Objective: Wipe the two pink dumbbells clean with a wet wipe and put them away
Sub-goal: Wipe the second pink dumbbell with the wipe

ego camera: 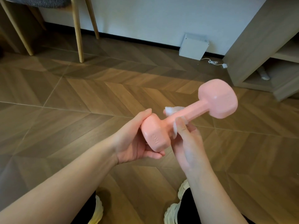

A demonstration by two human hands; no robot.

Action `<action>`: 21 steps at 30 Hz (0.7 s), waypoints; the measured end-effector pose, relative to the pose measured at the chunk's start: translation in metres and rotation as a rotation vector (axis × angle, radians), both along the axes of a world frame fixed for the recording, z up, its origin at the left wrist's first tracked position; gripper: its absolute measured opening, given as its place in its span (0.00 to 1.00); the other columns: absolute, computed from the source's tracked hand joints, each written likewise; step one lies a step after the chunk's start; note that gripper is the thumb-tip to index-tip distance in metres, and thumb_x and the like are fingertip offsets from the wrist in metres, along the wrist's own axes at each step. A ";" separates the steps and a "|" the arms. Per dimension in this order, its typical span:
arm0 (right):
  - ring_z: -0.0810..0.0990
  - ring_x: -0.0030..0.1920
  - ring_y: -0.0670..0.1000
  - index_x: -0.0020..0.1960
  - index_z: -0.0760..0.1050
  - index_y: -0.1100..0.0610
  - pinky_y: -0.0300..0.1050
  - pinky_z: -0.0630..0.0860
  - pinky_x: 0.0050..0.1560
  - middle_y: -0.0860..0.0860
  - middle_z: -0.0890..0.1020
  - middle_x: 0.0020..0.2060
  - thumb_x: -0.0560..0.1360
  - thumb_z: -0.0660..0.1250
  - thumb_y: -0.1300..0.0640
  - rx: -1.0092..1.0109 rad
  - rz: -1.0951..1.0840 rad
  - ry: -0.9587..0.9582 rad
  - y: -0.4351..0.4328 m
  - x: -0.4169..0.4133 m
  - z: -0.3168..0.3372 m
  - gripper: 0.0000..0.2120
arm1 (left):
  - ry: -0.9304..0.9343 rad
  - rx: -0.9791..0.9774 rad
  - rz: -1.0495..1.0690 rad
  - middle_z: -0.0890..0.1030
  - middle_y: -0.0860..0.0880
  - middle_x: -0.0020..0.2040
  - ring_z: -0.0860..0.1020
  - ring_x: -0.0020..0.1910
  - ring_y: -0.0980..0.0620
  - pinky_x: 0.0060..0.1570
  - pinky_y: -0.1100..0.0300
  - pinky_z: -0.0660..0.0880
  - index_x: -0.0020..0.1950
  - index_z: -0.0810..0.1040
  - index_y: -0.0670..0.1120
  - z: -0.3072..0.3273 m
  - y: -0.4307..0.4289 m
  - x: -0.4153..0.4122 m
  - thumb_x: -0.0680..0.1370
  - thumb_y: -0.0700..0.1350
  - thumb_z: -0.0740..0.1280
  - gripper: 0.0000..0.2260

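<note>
Holding one pink dumbbell [195,110] in mid-air above the wooden floor [90,94], tilted up toward the far right. Cupping its near head with the left grip [134,141], fingers curled round it. Pinching a wet wipe [170,110] round the handle with the right grip [186,143], just past that head.

Could slip: wet, smooth surface and a hold on one end only, far head hanging free; would likely drop near the shoes [174,212]. Could also lose the bunched wipe mid-stroke, leaving the far head unwiped.

Can make out raised characters on the near head, too blurred to read surely. Cannot see a second dumbbell.
</note>
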State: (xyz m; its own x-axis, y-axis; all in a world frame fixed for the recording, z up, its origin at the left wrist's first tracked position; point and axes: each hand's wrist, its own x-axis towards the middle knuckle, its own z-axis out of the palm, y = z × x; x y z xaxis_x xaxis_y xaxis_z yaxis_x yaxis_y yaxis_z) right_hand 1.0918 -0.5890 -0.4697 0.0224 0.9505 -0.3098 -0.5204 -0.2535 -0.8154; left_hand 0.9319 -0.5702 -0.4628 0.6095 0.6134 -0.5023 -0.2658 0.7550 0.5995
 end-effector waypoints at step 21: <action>0.81 0.63 0.52 0.71 0.73 0.50 0.55 0.76 0.65 0.55 0.79 0.66 0.71 0.71 0.50 -0.009 -0.307 0.319 0.010 0.024 0.016 0.28 | 0.559 1.051 0.310 0.77 0.56 0.58 0.80 0.52 0.51 0.49 0.55 0.78 0.66 0.62 0.63 -0.037 -0.011 0.012 0.75 0.70 0.61 0.24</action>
